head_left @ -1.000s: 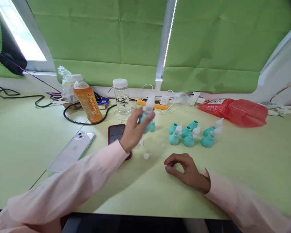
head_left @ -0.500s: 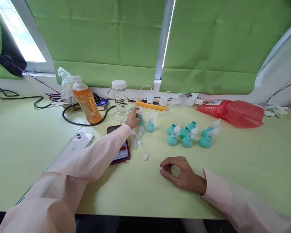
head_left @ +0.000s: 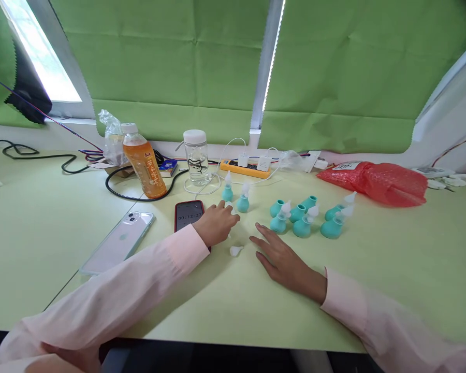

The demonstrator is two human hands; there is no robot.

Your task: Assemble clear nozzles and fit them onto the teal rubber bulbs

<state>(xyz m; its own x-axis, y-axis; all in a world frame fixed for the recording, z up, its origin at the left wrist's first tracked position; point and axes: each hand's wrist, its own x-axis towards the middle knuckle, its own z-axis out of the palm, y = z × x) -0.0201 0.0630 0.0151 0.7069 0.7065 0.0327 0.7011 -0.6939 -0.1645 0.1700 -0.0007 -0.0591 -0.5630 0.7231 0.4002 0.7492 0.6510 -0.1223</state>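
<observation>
My left hand [head_left: 218,224] reaches over the small clear plastic pieces beside the phone, its fingers bent and apart; most of those pieces are hidden beneath it. A translucent nozzle tip [head_left: 236,250] lies on the table just in front of it. Beyond the hand stand two teal bulb aspirators with tips on, one at the back [head_left: 227,189] and one nearer [head_left: 243,200]. My right hand [head_left: 285,261] hovers low or rests on the table, empty, fingers spread. Past it is a group of teal bulbs, some capped with tips [head_left: 302,226], others with bare necks [head_left: 277,208].
A phone with a timer [head_left: 188,213] lies under my left wrist, and a pale phone [head_left: 120,241] is farther left. Behind stand a tilted orange drink bottle [head_left: 144,165], a clear water bottle [head_left: 196,160], a power strip [head_left: 245,169] and a red plastic bag [head_left: 376,181].
My left hand has left the rear aspirator, which now stands alone, and come back toward me over the clear pieces. My right hand has opened from a curled ring shape.
</observation>
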